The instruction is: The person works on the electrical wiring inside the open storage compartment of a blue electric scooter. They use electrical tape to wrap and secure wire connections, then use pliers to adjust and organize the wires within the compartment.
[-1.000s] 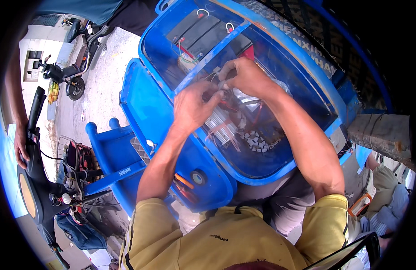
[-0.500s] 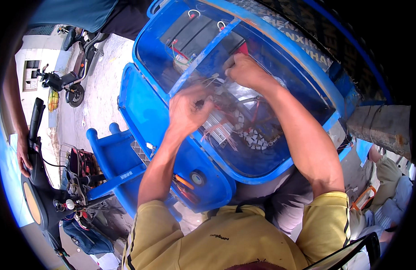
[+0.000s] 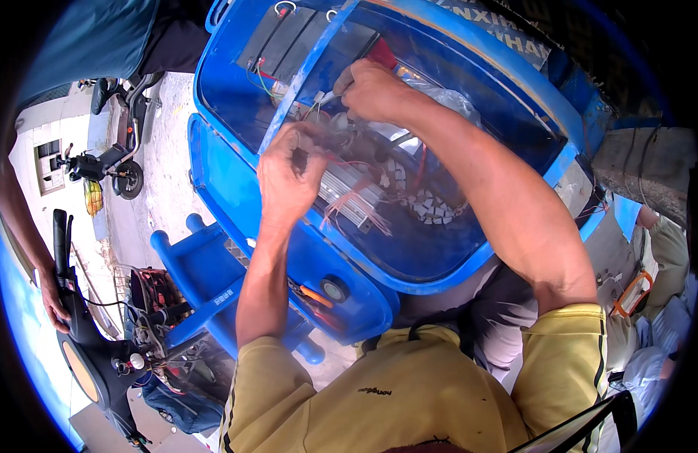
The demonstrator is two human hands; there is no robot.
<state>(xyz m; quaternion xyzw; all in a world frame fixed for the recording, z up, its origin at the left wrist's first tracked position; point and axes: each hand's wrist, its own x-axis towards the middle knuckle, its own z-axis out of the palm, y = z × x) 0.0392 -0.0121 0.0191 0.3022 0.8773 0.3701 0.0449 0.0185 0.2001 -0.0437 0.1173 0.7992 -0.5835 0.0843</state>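
My left hand (image 3: 287, 167) is closed in a pinch among thin wires beside a finned silver controller (image 3: 347, 195); whatever it grips is too small to make out. My right hand (image 3: 368, 92) is higher, fingers curled by a white cable under the blue crossbar (image 3: 310, 62); their contents are hidden. Both are inside a blue bin (image 3: 432, 279) holding dark batteries (image 3: 290, 44) with red terminals, several small white connectors (image 3: 427, 208), tangled pink wires (image 3: 356, 214) and a clear plastic bag (image 3: 451, 102).
An open blue lid (image 3: 227, 181) holds orange-handled tools (image 3: 316, 294). Left are another person's hand (image 3: 53, 302) at a black handlebar (image 3: 60, 249), a blue stool (image 3: 202, 264) and a parked scooter (image 3: 115, 158). At right are a concrete beam (image 3: 636, 170) and bundled cloth (image 3: 659, 340).
The view has shifted, so the bin sits higher and further left. My hands, close together a second ago, are further apart, the right one having moved up toward the batteries.
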